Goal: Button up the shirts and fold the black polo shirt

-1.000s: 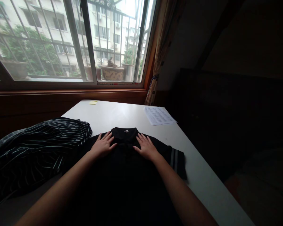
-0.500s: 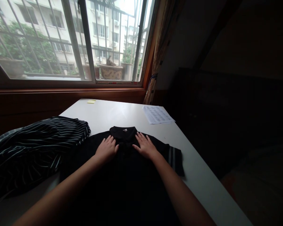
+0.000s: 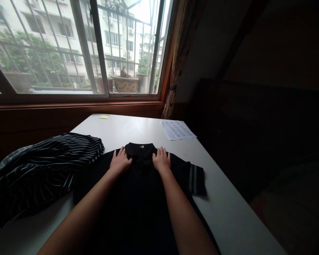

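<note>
A black polo shirt [image 3: 140, 191] lies spread out on the white table [image 3: 223, 205], its collar toward the window and a small pale label inside the neck. Its right sleeve shows two grey stripes near the cuff. My left hand [image 3: 120, 161] rests flat on the shirt just left of the collar, fingers stretched out. On the other side of the collar, my right hand [image 3: 162, 159] lies flat on the shoulder, fingers pointing at the window. My forearms cover parts of the shirt's body.
A crumpled black-and-white striped garment [image 3: 50, 166] lies at the left, against the shirt's left side. Printed sheets [image 3: 178, 130] sit at the table's far right edge. A yellow sticky note [image 3: 104, 116] is at the far left corner. Beyond stands a barred window [image 3: 127, 46] with a curtain [image 3: 171, 88].
My right hand has turned so its fingers point more straight ahead. My left hand has shifted slightly, its fingers now nearer the left shoulder. The view has moved a little.
</note>
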